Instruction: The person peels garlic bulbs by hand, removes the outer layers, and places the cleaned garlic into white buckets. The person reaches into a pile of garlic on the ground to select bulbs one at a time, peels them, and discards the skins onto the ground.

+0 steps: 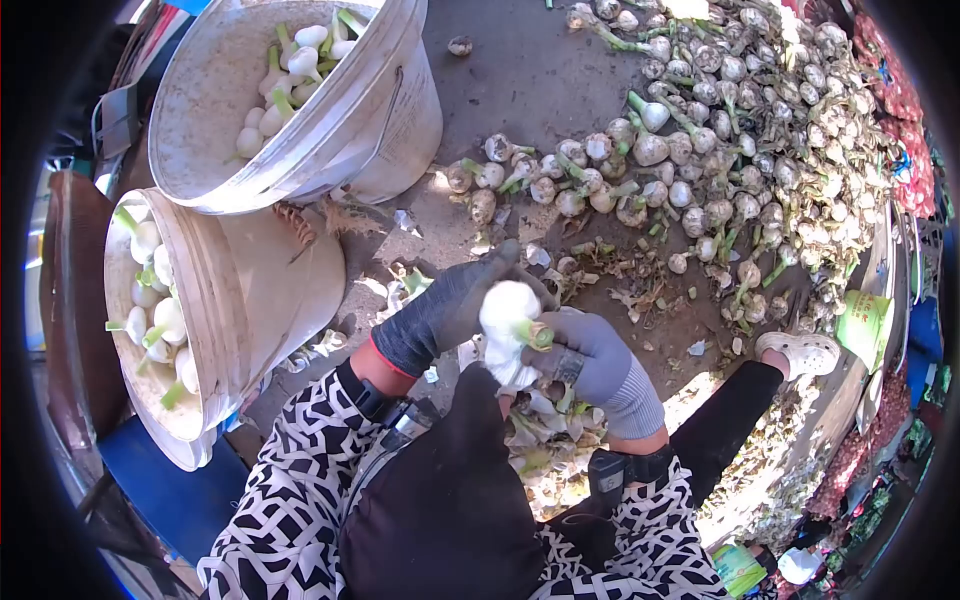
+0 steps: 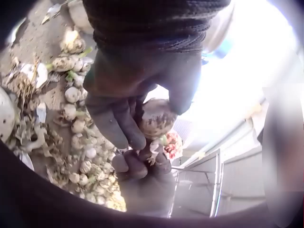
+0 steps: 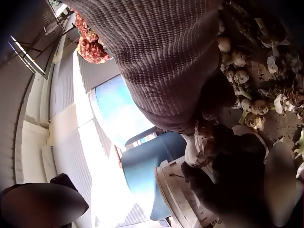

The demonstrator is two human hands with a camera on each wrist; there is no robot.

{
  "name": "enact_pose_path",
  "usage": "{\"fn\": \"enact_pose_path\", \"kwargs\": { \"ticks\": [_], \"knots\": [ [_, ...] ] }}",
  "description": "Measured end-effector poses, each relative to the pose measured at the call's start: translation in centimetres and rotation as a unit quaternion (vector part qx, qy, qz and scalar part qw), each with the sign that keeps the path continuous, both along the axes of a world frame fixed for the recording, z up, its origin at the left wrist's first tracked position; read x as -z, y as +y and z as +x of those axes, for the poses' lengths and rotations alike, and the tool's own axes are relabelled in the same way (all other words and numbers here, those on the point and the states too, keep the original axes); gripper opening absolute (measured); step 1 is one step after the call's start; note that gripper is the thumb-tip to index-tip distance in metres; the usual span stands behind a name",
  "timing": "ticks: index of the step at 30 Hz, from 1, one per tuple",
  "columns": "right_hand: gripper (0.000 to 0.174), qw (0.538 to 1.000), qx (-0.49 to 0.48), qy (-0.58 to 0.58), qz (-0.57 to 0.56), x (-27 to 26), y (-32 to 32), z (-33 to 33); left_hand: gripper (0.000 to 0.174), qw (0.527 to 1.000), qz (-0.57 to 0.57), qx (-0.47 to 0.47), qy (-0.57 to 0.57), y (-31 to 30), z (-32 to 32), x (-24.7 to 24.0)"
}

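Observation:
Above the lap, a garlic bulb with a short cut green stem is held between two gloved hands. The left hand, in a dark grey glove, grips the bulb from the left side. From the right, the right hand, in a lighter grey glove, pinches at the stem end, where loose white skin hangs below. Brown, soiled skin still covers the side of the bulb seen in the left wrist view. In the right wrist view the bulb is partly hidden by dark fingers.
Two tilted white buckets, one at the upper left and one below it, hold clean bulbs. A large heap of unpeeled garlic spreads at upper right. Peelings lie beneath the hands. A shoe stands at right, near red mesh sacks.

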State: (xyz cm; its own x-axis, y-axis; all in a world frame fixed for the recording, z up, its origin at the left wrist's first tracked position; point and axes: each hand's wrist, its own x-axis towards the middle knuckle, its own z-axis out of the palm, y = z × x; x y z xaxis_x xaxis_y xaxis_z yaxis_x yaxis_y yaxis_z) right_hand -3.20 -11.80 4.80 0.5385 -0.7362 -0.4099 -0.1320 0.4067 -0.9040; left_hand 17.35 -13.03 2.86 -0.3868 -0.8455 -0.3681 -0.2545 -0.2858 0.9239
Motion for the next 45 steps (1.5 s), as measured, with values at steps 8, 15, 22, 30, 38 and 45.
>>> {"fn": "enact_pose_path", "kwargs": {
  "ticks": [8,15,22,30,38,45],
  "knots": [
    [0.045,0.881,0.181,-0.348,0.264,3.4,0.3,2.2,0.045,0.988,0.063,-0.115,0.086,0.4,-0.7,-1.8],
    [0.042,0.873,0.205,-0.35,0.272,5.7,3.2,0.6,0.034,0.922,0.194,-0.134,0.308,1.1,-0.3,1.4],
    [0.052,0.91,-0.259,0.274,0.172,8.7,11.3,-7.2,0.043,0.769,0.191,-0.201,0.576,1.2,-0.3,2.6],
    [0.072,0.912,0.034,0.357,-0.197,3.8,4.6,-2.0,0.044,0.658,0.294,-0.236,0.652,0.3,-0.5,3.6],
    [0.037,0.971,0.028,0.182,-0.152,4.7,1.2,5.3,0.034,0.799,0.192,-0.36,0.442,0.7,0.1,5.4],
    [0.042,0.979,-0.156,0.09,0.091,5.3,5.6,-2.4,0.034,0.823,0.088,-0.39,0.403,1.9,3.2,1.9]
  ]
}}
